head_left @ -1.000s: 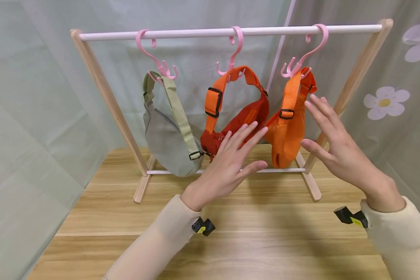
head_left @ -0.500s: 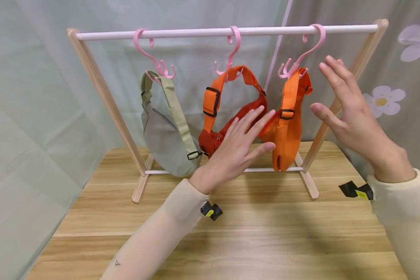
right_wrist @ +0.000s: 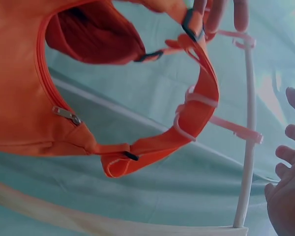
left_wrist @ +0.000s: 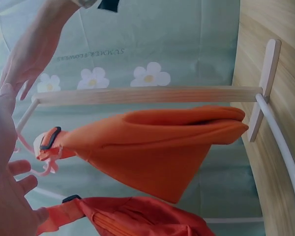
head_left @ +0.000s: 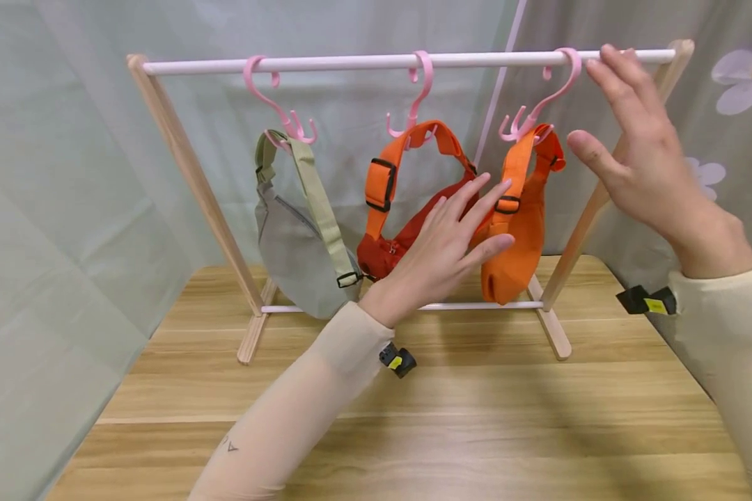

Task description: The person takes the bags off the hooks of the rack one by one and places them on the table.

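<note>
A grey waist bag, a red waist bag with an orange strap and an orange waist bag hang from pink hooks on a rack. My left hand has its fingers spread and straight, overlapping the red bag, with fingertips beside the orange bag's strap buckle. It holds nothing. My right hand is raised with straight fingers, fingertips overlapping the right end of the white rail, right of the orange bag's pink hook. The right wrist view shows that bag's zipper and strap loop.
The wooden rack posts stand on feet on a wood-grain table. A white lower bar joins them. Pale curtains with printed flowers hang behind and at both sides.
My right hand has risen from beside the orange bag to the rail's height. My left hand has shifted right and slightly up. The orange bag has swung a little.
</note>
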The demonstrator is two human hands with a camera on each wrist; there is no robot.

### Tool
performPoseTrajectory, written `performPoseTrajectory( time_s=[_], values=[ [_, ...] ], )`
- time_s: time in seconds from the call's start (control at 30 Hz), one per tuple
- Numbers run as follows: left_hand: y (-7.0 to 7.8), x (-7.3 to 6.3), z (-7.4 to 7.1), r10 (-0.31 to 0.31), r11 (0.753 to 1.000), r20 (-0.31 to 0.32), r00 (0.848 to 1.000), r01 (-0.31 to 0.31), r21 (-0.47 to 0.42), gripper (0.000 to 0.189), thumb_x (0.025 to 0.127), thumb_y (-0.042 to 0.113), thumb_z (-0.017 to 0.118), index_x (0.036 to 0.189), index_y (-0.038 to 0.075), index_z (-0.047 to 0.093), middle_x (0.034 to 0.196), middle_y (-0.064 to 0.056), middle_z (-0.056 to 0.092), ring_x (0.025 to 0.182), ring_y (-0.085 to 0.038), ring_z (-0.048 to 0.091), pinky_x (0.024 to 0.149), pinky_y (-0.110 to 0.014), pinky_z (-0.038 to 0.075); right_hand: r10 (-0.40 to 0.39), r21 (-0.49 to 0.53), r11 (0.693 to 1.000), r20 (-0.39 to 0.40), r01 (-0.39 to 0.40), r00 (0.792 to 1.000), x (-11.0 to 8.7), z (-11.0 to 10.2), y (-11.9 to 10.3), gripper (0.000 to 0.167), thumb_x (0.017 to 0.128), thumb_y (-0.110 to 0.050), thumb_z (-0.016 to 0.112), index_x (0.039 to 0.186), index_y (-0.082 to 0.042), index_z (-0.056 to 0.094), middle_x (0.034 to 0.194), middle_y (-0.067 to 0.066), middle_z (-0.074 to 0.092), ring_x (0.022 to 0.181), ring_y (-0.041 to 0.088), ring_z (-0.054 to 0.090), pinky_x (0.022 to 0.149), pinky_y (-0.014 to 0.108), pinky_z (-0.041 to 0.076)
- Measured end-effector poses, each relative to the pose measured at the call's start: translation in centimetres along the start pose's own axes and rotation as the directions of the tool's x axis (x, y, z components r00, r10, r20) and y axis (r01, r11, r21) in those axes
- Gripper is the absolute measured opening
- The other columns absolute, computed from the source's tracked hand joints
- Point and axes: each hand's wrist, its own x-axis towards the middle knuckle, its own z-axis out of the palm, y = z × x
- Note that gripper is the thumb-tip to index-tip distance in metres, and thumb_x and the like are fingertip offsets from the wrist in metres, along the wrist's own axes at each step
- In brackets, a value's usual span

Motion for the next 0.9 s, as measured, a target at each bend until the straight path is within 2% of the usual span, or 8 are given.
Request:
performPoseTrajectory(
  time_s=[0.1,0.27,0.37,0.5,0.63,0.77,0.8,0.9],
  values=[
    [0.1,0.7,0.0,-0.02,1.0,0.014,1.0,0.02,-0.012,0.071,0.108,0.054,0.047,0.168,0.033,0.016,0.173,0.002,0.011,0.156,-0.014,0.018,0.128,-0.045,0.01,0.03,-0.028,0.999,0.015,-0.03,0.999,1.2,-0.4,0.4,0.071,0.103,-0.046,0.062,0.159,-0.007,0.041,0.169,0.01,0.029,0.159,0.017,0.011,0.126,0.033,0.008],
    [0.3,1.7,0.1,-0.062,0.997,0.032,0.998,0.063,-0.054,0.071,0.107,0.056,0.046,0.167,0.038,0.014,0.173,0.006,0.005,0.155,-0.02,0.021,0.126,-0.042,0.019,0.013,-0.091,0.996,0.056,-0.008,0.998,3.0,-0.6,1.1,0.063,0.103,-0.029,0.067,0.159,-0.011,0.043,0.17,0.008,0.028,0.16,0.018,0.009,0.126,0.033,0.003],
    [0.4,2.4,0.2,-0.064,0.996,0.027,0.998,0.066,-0.068,0.07,0.108,0.054,0.047,0.168,0.036,0.016,0.173,0.002,0.007,0.153,-0.023,0.024,0.124,-0.041,0.024,0.004,-0.131,0.991,0.078,0.006,0.997,3.7,-0.5,1.3,0.063,0.101,-0.018,0.069,0.159,-0.011,0.043,0.17,0.008,0.028,0.16,0.018,0.009,0.126,0.033,0.001],
    [0.5,2.9,0.4,-0.066,0.994,0.016,0.998,0.068,-0.09,0.069,0.108,0.051,0.049,0.168,0.033,0.019,0.171,-0.004,0.011,0.149,-0.025,0.033,0.121,-0.039,0.03,0.036,-0.151,0.988,0.099,-0.02,0.994,4.3,-0.4,1.7,0.064,0.101,-0.014,0.069,0.159,-0.012,0.043,0.17,0.005,0.029,0.16,0.015,0.009,0.126,0.031,0.0],
    [0.6,3.2,0.6,-0.094,0.982,0.026,0.995,0.097,-0.162,0.07,0.108,0.048,0.051,0.167,0.034,0.017,0.169,-0.007,0.012,0.145,-0.023,0.037,0.116,-0.037,0.038,0.063,-0.164,0.986,0.132,-0.041,0.989,4.6,-0.3,2.1,0.063,0.101,-0.013,0.069,0.159,-0.012,0.043,0.168,0.005,0.032,0.16,0.017,0.01,0.126,0.033,-0.001],
    [0.5,3.5,0.9,-0.116,0.956,0.029,0.993,0.12,-0.267,0.075,0.108,0.037,0.056,0.168,0.032,0.012,0.167,-0.005,0.022,0.138,-0.016,0.042,0.108,-0.031,0.043,0.08,-0.188,0.981,0.152,-0.05,0.985,4.6,-0.1,2.2,0.063,0.101,-0.009,0.068,0.159,-0.012,0.043,0.166,0.009,0.037,0.159,0.022,0.015,0.127,0.036,-0.001],
    [0.4,3.5,1.0,-0.119,0.948,0.024,0.993,0.121,-0.293,0.076,0.108,0.032,0.058,0.168,0.031,0.011,0.164,-0.005,0.03,0.132,-0.015,0.047,0.104,-0.028,0.044,0.08,-0.191,0.98,0.15,-0.051,0.985,4.6,0.0,2.2,0.063,0.101,-0.008,0.068,0.159,-0.012,0.044,0.165,0.01,0.039,0.159,0.023,0.017,0.128,0.037,0.0],
    [0.2,3.6,1.3,-0.127,0.92,0.008,0.992,0.121,-0.372,0.079,0.106,0.02,0.062,0.167,0.027,0.013,0.141,-0.009,0.056,0.106,-0.017,0.06,0.089,-0.025,0.049,0.068,-0.191,0.981,0.133,-0.042,0.989,4.6,0.2,2.2,0.061,0.1,-0.006,0.069,0.157,-0.011,0.047,0.161,0.012,0.044,0.157,0.026,0.024,0.128,0.038,0.004]
  ],
)
